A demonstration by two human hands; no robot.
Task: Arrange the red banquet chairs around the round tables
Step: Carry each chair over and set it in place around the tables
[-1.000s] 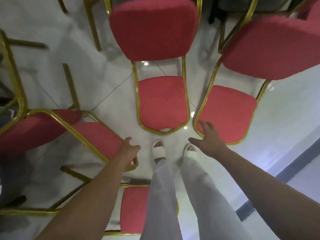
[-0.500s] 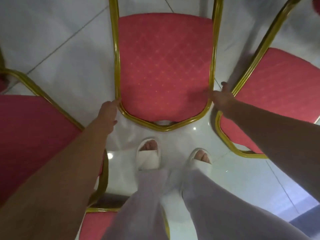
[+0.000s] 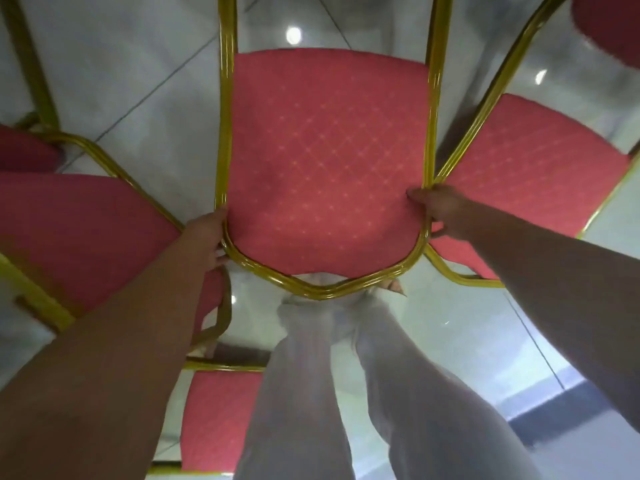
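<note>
Red padded banquet chair with gold metal frame (image 3: 325, 161) at centre of view, standing on glossy white tile floor (image 3: 138, 64). Backrest long axis runs away from person, curved top rail (image 3: 322, 289) toward person's legs. Grip: left hand (image 3: 207, 233) curled round left side tube; right hand (image 3: 440, 211) wrapped round right side tube, thumb on pad. Similar red chairs (image 3: 79, 237) close on both sides.

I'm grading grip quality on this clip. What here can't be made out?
Head view:
1. Middle chair: frame runs off the top edge; legs unseen.
2. Right hand: fingers curl behind the gold frame, mostly hidden.
3. Left hand: its back covers most fingers.
4. Feet: mostly behind the chair frame and white trousers.
5. Round tables: none in frame.
</note>
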